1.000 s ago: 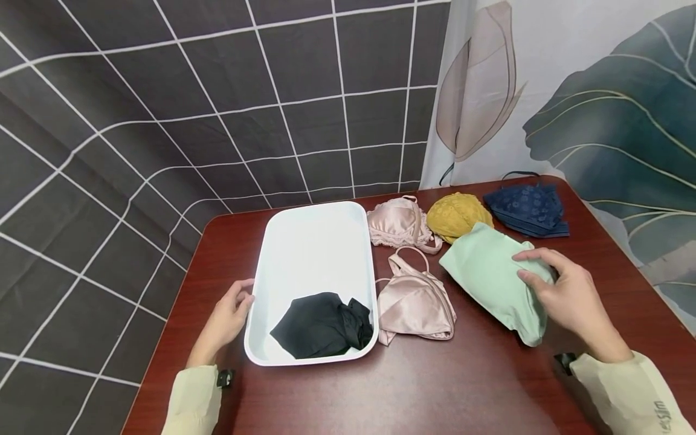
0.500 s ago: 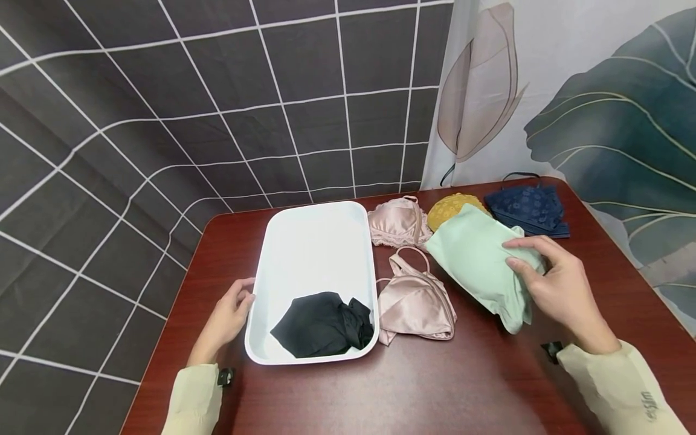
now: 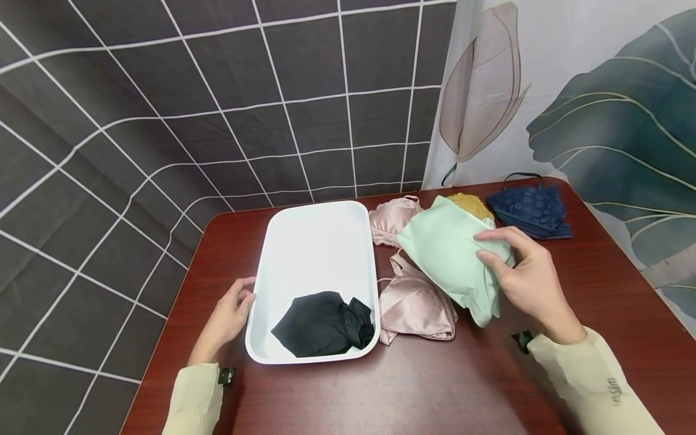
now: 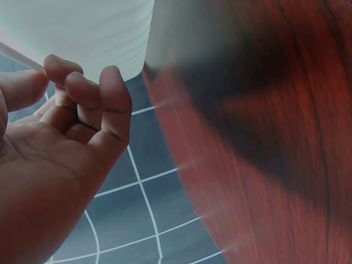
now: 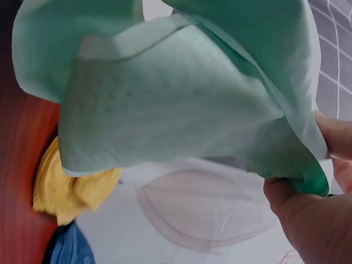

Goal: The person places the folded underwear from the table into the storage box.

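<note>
My right hand (image 3: 531, 275) pinches the right edge of a mint-green bra (image 3: 448, 244) between thumb and fingers. Raised over the table, the bra overlaps a pink satin bra (image 3: 408, 308) and a pink lace-edged bra (image 3: 390, 219). Its dotted inner side (image 5: 176, 104) shows in the right wrist view. On the other side, my left hand (image 3: 232, 311) is at the left edge of a white tray (image 3: 315, 248). The left wrist view has the tray rim (image 4: 22, 55) between thumb and curled index finger. A crumpled black garment (image 3: 321, 326) lies in the tray's near part.
A mustard-yellow lace bra (image 3: 474, 204), partly covered by the green one, lies at the back of the red-brown table (image 3: 326, 399). Beside it sits a navy bra (image 3: 528, 210) near the back right corner. A dark gridded curtain (image 3: 304, 109) hangs close behind.
My right hand has carried the mint-green bra leftward toward the tray, so it now covers more of the pink and yellow bras. My left hand and the tray have stayed put.
</note>
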`<state>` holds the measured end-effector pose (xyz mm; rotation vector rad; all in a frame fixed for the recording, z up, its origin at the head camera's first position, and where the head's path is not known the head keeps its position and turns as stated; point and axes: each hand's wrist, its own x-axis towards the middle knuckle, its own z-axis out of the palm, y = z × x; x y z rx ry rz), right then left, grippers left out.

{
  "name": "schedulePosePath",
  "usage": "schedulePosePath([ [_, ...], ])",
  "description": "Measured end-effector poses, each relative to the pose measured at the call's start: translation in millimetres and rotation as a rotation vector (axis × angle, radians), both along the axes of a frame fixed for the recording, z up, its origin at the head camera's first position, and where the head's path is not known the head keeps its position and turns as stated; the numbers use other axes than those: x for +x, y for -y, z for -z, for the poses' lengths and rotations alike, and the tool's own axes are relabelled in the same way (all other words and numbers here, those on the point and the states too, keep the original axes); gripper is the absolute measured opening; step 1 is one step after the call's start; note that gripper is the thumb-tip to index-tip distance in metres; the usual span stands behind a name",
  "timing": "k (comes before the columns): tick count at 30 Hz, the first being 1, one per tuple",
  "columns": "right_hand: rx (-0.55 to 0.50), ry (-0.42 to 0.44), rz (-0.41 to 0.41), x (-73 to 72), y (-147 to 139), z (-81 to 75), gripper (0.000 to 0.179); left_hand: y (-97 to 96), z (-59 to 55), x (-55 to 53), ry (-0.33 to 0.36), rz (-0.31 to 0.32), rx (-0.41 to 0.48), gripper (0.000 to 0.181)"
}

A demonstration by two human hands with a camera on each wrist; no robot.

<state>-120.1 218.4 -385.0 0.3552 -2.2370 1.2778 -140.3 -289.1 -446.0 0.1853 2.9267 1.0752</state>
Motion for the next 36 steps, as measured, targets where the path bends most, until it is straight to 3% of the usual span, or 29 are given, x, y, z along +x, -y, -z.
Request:
schedulePosePath([
  [4,-0.085,-0.049,-0.058,-2.1,14.9,-5.4,0.037,-0.2,-0.5,0.4,0.005,-0.001,-0.003,0.037],
  [8,-0.157,-0.065,-0.114,0.5,33.6,-20.2,0.034,-0.4,-0.9,0.5,0.012,-0.003,0.0,0.037],
  [14,-0.174,-0.088,-0.178,4.8,59.9,-38.1,0.031,0.0,-1.5,0.6,0.003,-0.002,0.0,0.037],
  [25,-0.183,-0.051,-0.269,3.7,87.4,-42.4,0.027,-0.6,0.4,-0.4,-0.019,0.007,0.004,0.035],
  [30,-0.221,-0.054,-0.34,-3.6,100.9,-30.9,0.028,0.0,1.7,-1.1,-0.018,0.003,0.008,0.035],
  [33,-0.265,-0.093,-0.388,-6.1,112.1,-28.4,0.03,-0.5,1.1,-1.3,-0.013,0.0,0.012,0.035],
  [36,-0.302,-0.147,-0.425,-3.2,126.6,-35.8,0.03,-0.8,0.8,-1.4,-0.01,-0.003,0.015,0.035],
])
